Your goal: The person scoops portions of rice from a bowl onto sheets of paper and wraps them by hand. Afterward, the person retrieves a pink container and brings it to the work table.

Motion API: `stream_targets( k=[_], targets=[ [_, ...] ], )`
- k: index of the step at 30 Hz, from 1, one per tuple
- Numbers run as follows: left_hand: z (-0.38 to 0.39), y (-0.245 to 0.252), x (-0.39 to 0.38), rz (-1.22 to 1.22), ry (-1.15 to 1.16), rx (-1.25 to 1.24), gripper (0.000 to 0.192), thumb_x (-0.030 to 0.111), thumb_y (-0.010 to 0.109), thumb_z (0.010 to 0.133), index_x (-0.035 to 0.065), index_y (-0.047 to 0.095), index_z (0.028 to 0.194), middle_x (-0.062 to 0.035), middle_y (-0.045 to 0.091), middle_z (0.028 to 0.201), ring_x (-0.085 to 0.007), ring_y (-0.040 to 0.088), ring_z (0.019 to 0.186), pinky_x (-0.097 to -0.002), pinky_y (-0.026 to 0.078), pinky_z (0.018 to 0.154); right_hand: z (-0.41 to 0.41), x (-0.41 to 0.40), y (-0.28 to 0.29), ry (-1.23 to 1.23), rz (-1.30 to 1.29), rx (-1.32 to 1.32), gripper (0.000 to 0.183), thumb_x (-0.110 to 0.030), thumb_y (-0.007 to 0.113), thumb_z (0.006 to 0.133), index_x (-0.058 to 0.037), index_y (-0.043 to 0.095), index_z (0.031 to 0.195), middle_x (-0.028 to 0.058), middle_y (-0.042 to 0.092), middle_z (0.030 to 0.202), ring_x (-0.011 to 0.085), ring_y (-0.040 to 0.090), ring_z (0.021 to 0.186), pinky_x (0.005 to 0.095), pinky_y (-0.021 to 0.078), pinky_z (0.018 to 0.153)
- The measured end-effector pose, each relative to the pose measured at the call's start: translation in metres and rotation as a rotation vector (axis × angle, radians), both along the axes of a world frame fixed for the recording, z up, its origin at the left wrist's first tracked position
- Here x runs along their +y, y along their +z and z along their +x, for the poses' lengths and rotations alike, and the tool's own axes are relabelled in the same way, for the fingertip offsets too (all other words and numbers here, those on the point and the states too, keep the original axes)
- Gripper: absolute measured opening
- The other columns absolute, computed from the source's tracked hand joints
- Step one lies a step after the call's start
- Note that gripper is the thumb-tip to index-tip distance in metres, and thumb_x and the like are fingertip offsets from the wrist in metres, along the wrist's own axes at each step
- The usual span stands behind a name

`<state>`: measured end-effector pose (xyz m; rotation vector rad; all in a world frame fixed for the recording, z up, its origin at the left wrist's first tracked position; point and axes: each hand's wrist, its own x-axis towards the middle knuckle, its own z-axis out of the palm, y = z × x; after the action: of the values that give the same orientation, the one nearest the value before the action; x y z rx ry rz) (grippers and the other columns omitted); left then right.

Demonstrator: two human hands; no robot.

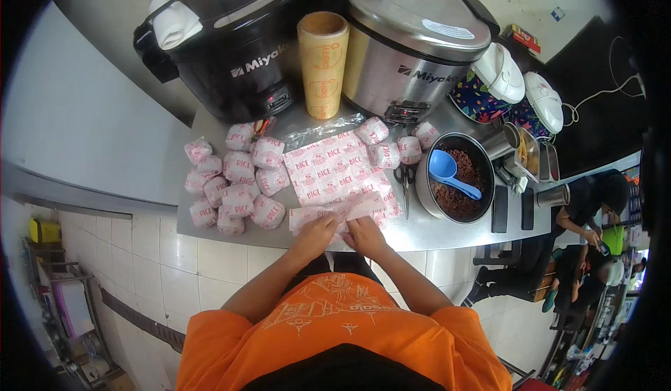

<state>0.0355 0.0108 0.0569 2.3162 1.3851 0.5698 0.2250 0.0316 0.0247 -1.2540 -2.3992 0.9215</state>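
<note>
Before me at the front edge of the metal table, my left hand [316, 235] and my right hand [366, 238] pinch a folded sheet of printed rice wrapping paper [309, 213]. Its folds rise between my fingers, and whatever it encloses is hidden. Just beyond lies a flat stack of the same paper [335, 171]. Several wrapped rice bundles [238, 201] are heaped left of my left hand. More bundles [385, 155] sit at the stack's right corner. Scissors [404, 184] lie between the stack and a round metal pot [427, 199] of reddish-brown rice [464, 163], where a blue ladle [443, 165] rests.
A black Miyako rice cooker [225, 71] and a silver one [398, 61] stand behind, with an upright roll of film [322, 71] between them. Patterned food containers [479, 95], metal containers [524, 152] and two dark flat devices [500, 210] are rightward. People [571, 207] are farther right.
</note>
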Motion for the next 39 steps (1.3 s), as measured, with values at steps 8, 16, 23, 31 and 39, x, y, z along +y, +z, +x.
stream_targets(
  k=[8, 16, 23, 31, 39],
  targets=[
    [-0.013, -0.022, -0.022, 0.137, -0.024, 0.084, 0.035, 0.007, 0.051, 0.08, -0.001, 0.053, 0.114, -0.0171, 0.045, 0.13, -0.0312, 0.044, 0.122, -0.0414, 0.04, 0.098, 0.029, -0.009, 0.022, -0.553, 0.364, -0.119, 0.059, -0.012, 0.061, 0.074, -0.0033, 0.042, 0.129, 0.0215, 0.04, 0.132, 0.0438, 0.036, 0.122, 0.0581, 0.0255, 0.1],
    [-0.031, -0.037, -0.034, 0.058, 0.062, 0.244, 0.047, 0.011, 0.054, 0.081, 0.0027, 0.046, 0.126, -0.0168, 0.039, 0.137, -0.0304, 0.041, 0.125, -0.0433, 0.034, 0.103, -0.016, -0.031, 0.006, -0.071, 0.354, -0.109, 0.053, -0.01, 0.054, 0.078, -0.0015, 0.04, 0.128, 0.0156, 0.042, 0.132, 0.0323, 0.039, 0.124, 0.0505, 0.0289, 0.103],
    [-0.041, -0.034, -0.025, -0.037, 0.267, 0.155, 0.021, 0.014, 0.059, 0.077, 0.0099, 0.065, 0.097, -0.0068, 0.059, 0.113, -0.0257, 0.054, 0.096, -0.0413, 0.042, 0.085, 0.021, 0.001, -0.001, -0.134, 0.498, -0.001, 0.027, -0.007, 0.06, 0.068, -0.0065, 0.061, 0.095, 0.0107, 0.056, 0.099, 0.03, 0.052, 0.096, 0.0441, 0.0405, 0.087],
    [-0.033, -0.007, 0.03, -0.446, 0.326, 0.241, 0.01, 0.015, 0.062, 0.075, 0.0077, 0.065, 0.082, -0.0098, 0.059, 0.087, -0.031, 0.056, 0.089, -0.0406, 0.047, 0.074, 0.006, 0.056, 0.016, -0.215, 0.14, -0.491, 0.034, -0.03, 0.069, 0.066, -0.0085, 0.064, 0.092, 0.0093, 0.056, 0.096, 0.0296, 0.05, 0.1, 0.0434, 0.0399, 0.085],
    [-0.027, -0.025, 0.053, -0.169, 0.139, 0.231, 0.012, 0.009, 0.052, 0.078, 0.0019, 0.058, 0.086, -0.0145, 0.058, 0.091, -0.032, 0.061, 0.082, -0.0425, 0.049, 0.073, -0.022, 0.053, 0.009, -0.032, 0.23, -0.344, 0.018, -0.007, 0.056, 0.076, -0.0035, 0.052, 0.094, 0.0164, 0.054, 0.09, 0.0349, 0.061, 0.066, 0.0415, 0.0519, 0.06]
  ],
)
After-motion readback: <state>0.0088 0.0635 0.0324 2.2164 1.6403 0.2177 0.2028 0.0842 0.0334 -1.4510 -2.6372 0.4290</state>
